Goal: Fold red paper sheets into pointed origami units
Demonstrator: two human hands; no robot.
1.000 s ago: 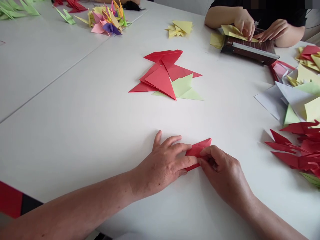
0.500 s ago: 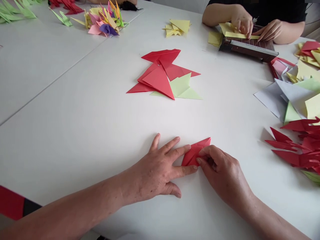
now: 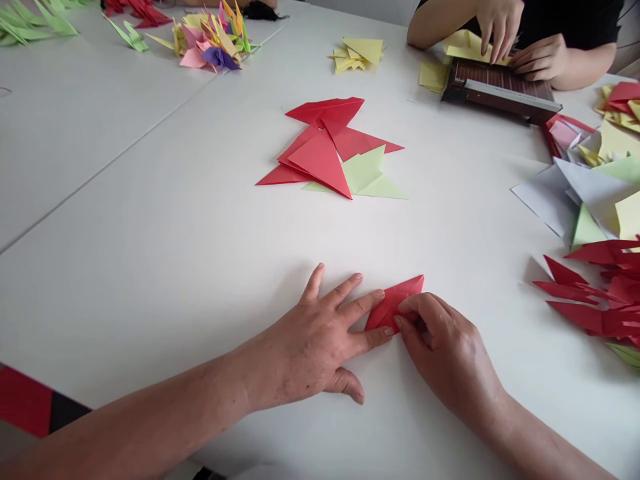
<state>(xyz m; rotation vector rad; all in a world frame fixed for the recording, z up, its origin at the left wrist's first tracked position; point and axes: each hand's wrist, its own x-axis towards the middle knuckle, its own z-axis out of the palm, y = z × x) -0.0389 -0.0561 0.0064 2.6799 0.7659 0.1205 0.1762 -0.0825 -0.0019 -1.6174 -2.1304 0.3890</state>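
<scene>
A small folded piece of red paper (image 3: 393,305) lies on the white table (image 3: 200,267) between my hands. My left hand (image 3: 325,340) is spread flat, its fingers apart, with the tips of two fingers pressing on the paper's left side. On the other side my right hand (image 3: 440,333) pinches the paper's right edge between thumb and forefinger. Part of the paper is hidden under those fingers. Farther up the table, several folded red papers (image 3: 320,157) overlap a pale green folded paper (image 3: 367,173).
At right lie a heap of red paper cranes (image 3: 595,300) and loose coloured sheets (image 3: 590,187). Across the table, another person's hands (image 3: 540,57) work at a paper trimmer (image 3: 500,87). Yellow papers (image 3: 360,53) and a colourful crane pile (image 3: 210,43) sit at the back.
My hands and the red paper have hardly moved. Across the table, the other person's hand has lifted slightly from the trimmer, and the yellow sheet there has shifted back.
</scene>
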